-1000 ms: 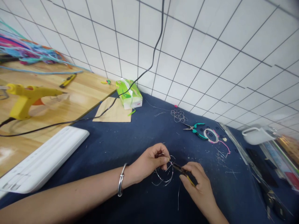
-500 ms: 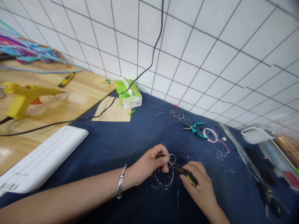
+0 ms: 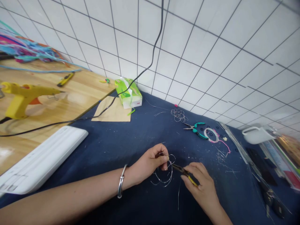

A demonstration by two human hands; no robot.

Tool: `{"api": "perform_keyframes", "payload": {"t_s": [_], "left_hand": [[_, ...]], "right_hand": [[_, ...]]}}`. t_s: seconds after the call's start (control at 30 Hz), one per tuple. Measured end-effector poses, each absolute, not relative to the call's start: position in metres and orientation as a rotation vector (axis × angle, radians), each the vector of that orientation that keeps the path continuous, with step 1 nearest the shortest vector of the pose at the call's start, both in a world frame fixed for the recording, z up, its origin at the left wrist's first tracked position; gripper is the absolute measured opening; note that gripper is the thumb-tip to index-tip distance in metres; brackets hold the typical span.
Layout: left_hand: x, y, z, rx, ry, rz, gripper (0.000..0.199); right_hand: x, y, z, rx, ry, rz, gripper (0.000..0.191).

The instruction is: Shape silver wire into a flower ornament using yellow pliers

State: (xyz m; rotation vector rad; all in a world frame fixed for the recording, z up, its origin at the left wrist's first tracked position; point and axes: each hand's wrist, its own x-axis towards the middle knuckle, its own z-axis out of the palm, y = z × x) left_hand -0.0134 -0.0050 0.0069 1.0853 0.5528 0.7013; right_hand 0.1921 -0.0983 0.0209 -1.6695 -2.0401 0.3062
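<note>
My left hand (image 3: 150,162), with a silver bangle at the wrist, pinches a looped piece of thin silver wire (image 3: 165,181) between thumb and fingers. The wire's loops hang below and to the right of the fingertips. My right hand (image 3: 202,184) is wrapped round black and yellow pliers (image 3: 191,178). The pliers' tips point left and touch or nearly touch the wire close to my left fingertips; the exact contact is too small to tell. A loose straight wire (image 3: 178,196) lies on the dark blue cloth (image 3: 105,150) below the pliers.
Teal pliers (image 3: 195,129), a wire tangle (image 3: 179,115) and a white coil (image 3: 211,135) lie beyond my hands. At the left are a yellow glue gun (image 3: 25,95), a white power strip (image 3: 47,156) and a tissue pack (image 3: 128,92). A black cable (image 3: 150,67) crosses the view.
My left hand and the wire loops have shifted slightly left. A small gap has opened between my left fingertips and the pliers, which have hardly moved.
</note>
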Motion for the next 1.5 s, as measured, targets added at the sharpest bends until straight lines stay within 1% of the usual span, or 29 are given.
{"api": "perform_keyframes", "payload": {"t_s": [0.23,0.67,0.93,1.1,1.27,1.5], "left_hand": [[-0.014,-0.006,0.006,1.101,0.547,0.66,0.004],[-0.014,-0.005,0.008,1.062,0.581,0.697,0.005],[-0.013,-0.005,0.01,0.999,0.571,0.685,0.007],[-0.014,-0.006,0.008,1.042,0.552,0.67,0.006],[-0.014,-0.005,0.008,1.074,0.547,0.65,0.007],[-0.014,-0.003,0.01,1.18,0.674,0.712,0.005]], "right_hand": [[0.19,-0.099,0.021,-1.693,-1.999,0.326,0.014],[0.19,-0.099,0.023,-1.732,-1.986,0.361,0.015],[0.19,-0.099,0.028,-1.753,-1.858,0.552,0.014],[0.187,-0.097,0.026,-1.744,-1.889,0.581,0.014],[0.191,-0.098,0.027,-1.738,-1.925,0.529,0.014],[0.198,-0.105,0.035,-1.739,-1.931,0.145,0.019]]}}
